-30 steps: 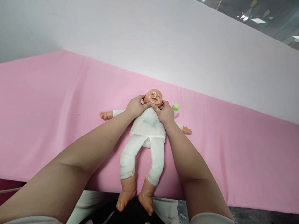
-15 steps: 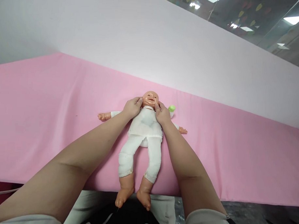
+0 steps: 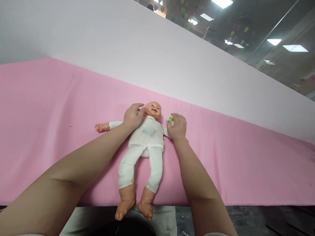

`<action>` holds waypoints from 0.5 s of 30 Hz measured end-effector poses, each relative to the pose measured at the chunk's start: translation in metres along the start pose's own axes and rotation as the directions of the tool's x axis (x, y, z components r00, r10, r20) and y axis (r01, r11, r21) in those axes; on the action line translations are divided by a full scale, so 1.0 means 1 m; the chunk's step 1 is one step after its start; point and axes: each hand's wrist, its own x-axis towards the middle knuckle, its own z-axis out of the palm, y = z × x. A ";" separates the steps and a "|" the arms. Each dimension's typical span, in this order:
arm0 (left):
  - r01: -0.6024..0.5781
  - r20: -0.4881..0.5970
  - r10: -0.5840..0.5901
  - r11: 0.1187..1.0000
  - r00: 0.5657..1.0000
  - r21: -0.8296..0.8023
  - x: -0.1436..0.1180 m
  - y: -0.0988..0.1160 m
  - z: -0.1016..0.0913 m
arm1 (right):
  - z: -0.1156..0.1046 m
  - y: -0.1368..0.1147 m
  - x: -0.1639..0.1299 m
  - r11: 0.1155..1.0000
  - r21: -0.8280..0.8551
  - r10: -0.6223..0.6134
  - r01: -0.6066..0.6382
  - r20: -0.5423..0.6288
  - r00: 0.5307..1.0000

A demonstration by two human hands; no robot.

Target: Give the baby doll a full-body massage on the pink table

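On the pink cloth-covered table (image 3: 44, 103) | left hand (image 3: 132, 116) loosely cups the white-clothed plastic baby doll (image 3: 146, 138) | right hand (image 3: 177, 127) curls around the small green-capped bottle (image 3: 171, 118) | I judge it could tip.

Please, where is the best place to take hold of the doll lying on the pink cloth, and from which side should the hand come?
Probably the torso of the doll, from above, fingers on either flank. It lies face up with arms spread and feet past the edge of the pink cloth, so the flanks are free. The left hand rests by its head; the right hand is beside it on a small green-topped item.
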 end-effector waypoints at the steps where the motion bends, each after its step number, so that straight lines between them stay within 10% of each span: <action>1: -0.029 -0.030 0.028 0.999 0.999 -0.032 -0.004 0.008 0.001 | 0.002 0.003 -0.001 1.000 -0.019 0.013 -0.013 -0.014 1.000; 6: 0.044 0.146 0.012 0.927 0.989 -0.371 -0.025 0.059 0.015 | 0.017 0.007 0.000 1.000 0.002 0.017 -0.017 0.190 0.982; 10: 0.539 0.469 -0.293 0.623 0.833 -0.567 -0.027 0.095 0.038 | 0.021 0.006 0.001 0.999 0.020 0.021 -0.025 0.190 0.982; 15: 0.674 0.530 -0.418 0.488 0.738 -0.554 -0.013 0.111 0.067 | 0.019 0.004 0.004 1.000 0.008 0.014 -0.015 0.166 0.986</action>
